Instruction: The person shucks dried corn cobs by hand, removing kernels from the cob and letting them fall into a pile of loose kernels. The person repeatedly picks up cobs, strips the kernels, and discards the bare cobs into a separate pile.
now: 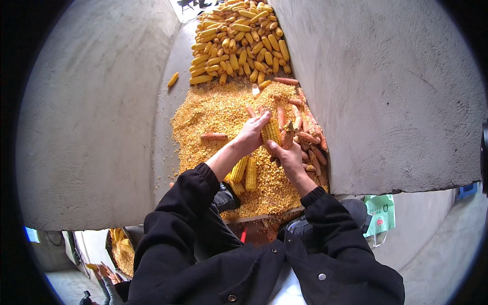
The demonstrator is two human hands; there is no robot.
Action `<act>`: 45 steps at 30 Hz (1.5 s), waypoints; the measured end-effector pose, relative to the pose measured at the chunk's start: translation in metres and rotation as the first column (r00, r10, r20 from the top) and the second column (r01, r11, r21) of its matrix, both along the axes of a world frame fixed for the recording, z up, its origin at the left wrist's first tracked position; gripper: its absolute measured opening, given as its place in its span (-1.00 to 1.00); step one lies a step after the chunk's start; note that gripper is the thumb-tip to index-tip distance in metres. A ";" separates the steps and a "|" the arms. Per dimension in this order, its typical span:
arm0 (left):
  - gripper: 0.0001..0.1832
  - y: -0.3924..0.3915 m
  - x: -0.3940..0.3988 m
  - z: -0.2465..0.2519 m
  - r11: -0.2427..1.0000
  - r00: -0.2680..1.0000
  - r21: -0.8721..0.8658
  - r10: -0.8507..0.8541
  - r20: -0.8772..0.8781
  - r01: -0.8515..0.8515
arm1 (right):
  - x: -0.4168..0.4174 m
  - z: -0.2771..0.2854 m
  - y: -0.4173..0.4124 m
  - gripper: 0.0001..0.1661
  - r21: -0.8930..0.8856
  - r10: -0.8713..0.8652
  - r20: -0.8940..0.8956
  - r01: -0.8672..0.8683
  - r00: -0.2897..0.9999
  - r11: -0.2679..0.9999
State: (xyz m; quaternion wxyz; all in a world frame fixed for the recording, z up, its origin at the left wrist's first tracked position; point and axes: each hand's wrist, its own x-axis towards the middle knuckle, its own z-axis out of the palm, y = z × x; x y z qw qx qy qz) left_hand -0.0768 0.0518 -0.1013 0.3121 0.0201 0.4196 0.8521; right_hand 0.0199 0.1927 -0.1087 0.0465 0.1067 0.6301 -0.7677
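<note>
My left hand [251,131] grips a yellow ear of corn [271,131] from its left side, thumb along the upper end. Held upright in my right hand [290,157] is a stripped, reddish corn cob [287,138], close beside the ear. My right thumb presses at the ear's lower end. Beneath both hands spreads a thick layer of loose corn kernels [213,103]. Several full ears [251,174] lie on the kernels below my left wrist, and one bare cob [214,136] rests to the left.
A large pile of unshelled ears [236,42] fills the far end. Bare cobs [307,137] line the right concrete wall [381,95]; another wall [99,106] rises at left. A co-worker's hands [103,270] are near a basket of corn [124,253]. A green bag [379,213] lies at right.
</note>
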 end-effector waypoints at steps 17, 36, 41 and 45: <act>-0.61 0.003 -0.006 -0.010 0.977 0.991 -0.203 0.043 -0.129 -0.068 | -0.001 0.003 -0.009 -0.56 0.105 -0.041 -0.181 0.061 0.983 0.993; -0.58 0.005 0.002 -0.006 0.999 0.999 -0.028 -0.023 -0.029 0.022 | -0.001 -0.005 -0.003 -0.70 -0.005 -0.074 -0.123 0.074 0.990 0.997; -0.54 0.001 0.002 -0.002 1.000 1.000 -0.007 0.016 0.005 -0.015 | 0.000 0.006 -0.002 -0.72 -0.022 -0.053 -0.017 0.053 0.998 0.998; -0.53 0.005 0.003 0.006 1.000 1.000 0.016 0.017 0.020 -0.018 | -0.002 0.006 -0.001 -0.71 0.033 -0.006 -0.044 0.007 0.999 0.999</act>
